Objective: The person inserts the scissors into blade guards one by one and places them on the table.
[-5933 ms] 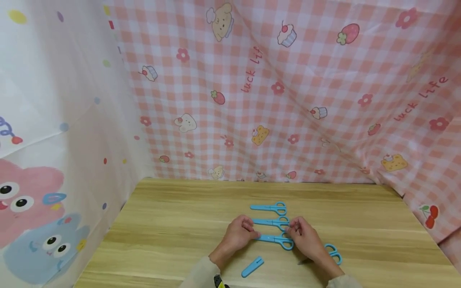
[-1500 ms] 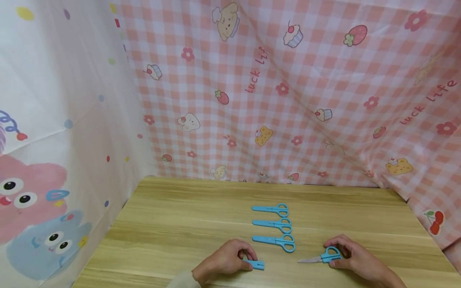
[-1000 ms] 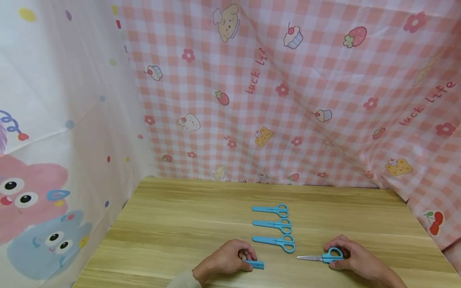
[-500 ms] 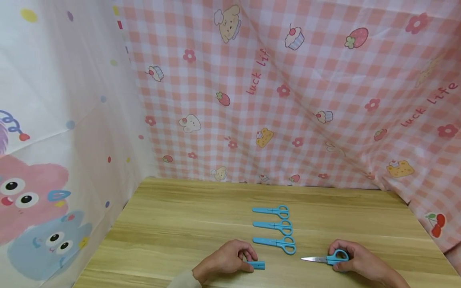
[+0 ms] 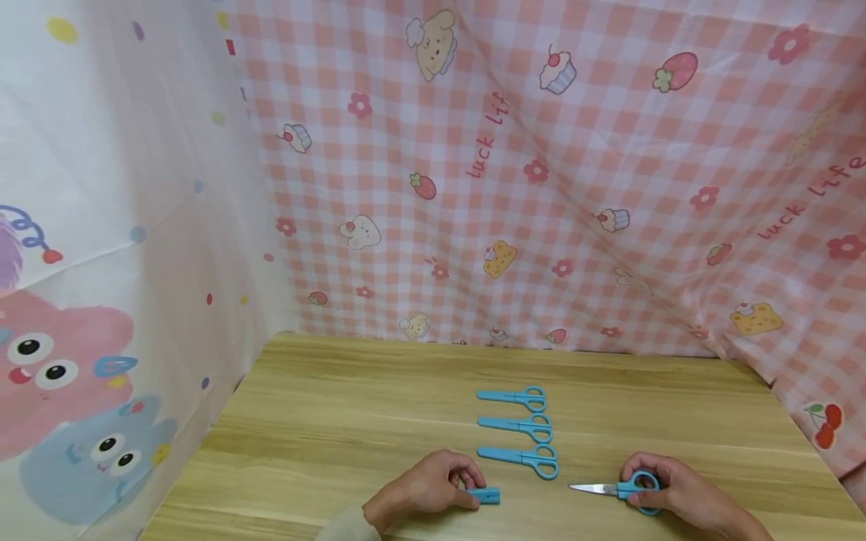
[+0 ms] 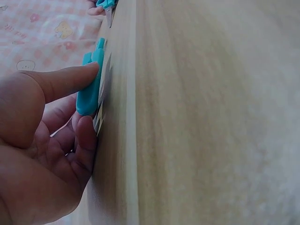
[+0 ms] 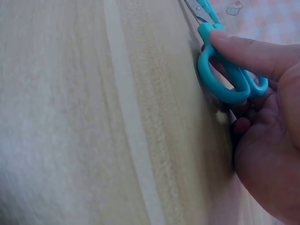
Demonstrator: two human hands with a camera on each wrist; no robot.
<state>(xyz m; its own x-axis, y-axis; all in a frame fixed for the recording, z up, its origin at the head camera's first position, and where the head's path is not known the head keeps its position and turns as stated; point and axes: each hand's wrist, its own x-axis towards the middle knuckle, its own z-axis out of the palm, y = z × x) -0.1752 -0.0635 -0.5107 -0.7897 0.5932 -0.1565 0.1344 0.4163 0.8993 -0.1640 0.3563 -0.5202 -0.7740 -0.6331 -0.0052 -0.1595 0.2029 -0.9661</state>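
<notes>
In the head view my left hand (image 5: 433, 485) pinches a small blue scissor cover (image 5: 485, 496) low over the table. The left wrist view shows the thumb along one side of that cover (image 6: 91, 89). My right hand (image 5: 676, 492) holds the blue-handled scissors (image 5: 625, 490) by the finger loops, and their bare, closed blades point left toward the cover. In the right wrist view the thumb presses the scissors' handle (image 7: 220, 86). A gap separates blade tip and cover. Three covered blue scissors lie in a column behind: back (image 5: 510, 398), middle (image 5: 514, 426), front (image 5: 517, 458).
The wood-grain table (image 5: 325, 421) reaches back to a pink checked cloth (image 5: 460, 225) hanging behind it. A white cloth with cartoon prints (image 5: 169, 263) hangs on the left side.
About six seconds ago both hands were at the front covered scissors, while the cover and bare scissors lay loose. Now each hand holds one; lately the right has turned the blades level and shifted slightly right.
</notes>
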